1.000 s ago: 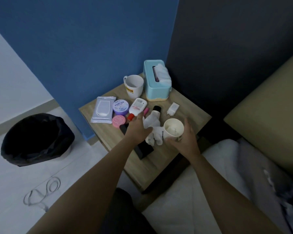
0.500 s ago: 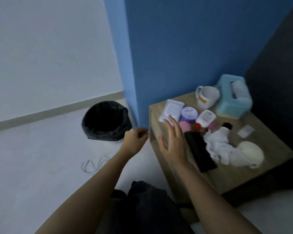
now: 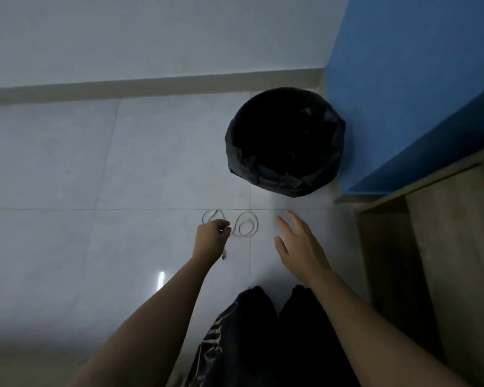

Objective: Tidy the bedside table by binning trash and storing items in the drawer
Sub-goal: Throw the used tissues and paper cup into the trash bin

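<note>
Currently logged, head view, looking down at the floor.

Item 1, cable (image 3: 238, 224): thin, pale, limp cord lying on the floor in two loose loops side by side. Its run goes roughly 9 to 3 o'clock. One short end hangs below the wrist; I cannot tell whether it carries a plug.

Item 2, left hand (image 3: 211, 236): fingers curled tight together and pinching the cable at the left loop. The larger loop lies just beside the fingertips at their 3 o'clock. This hand is the nearer one and already has contact.

Item 3, right hand (image 3: 296, 241): fingers straight and slightly spread, palm down, holding nothing. It hovers at 3 o'clock of the loops, near but not touching.

Item 4, bin (image 3: 285, 180): round, lined with a crinkled black bag, mouth open and dark inside. It stands at 1 o'clock of the left hand, well apart, against the blue wall (image 3: 417, 79).

Item 5, bedside table (image 3: 453, 247): matt wood-grain side panel at the 3 o'clock edge; top and drawer are out of view.

Surroundings: glossy pale floor tiles (image 3: 123, 163), beige skirting (image 3: 151, 85), dark trousers (image 3: 263, 344) at 6 o'clock.

Judgement: I read the cable as the piece in hand. The lift must gather both loops, or the slack will trail.
</note>
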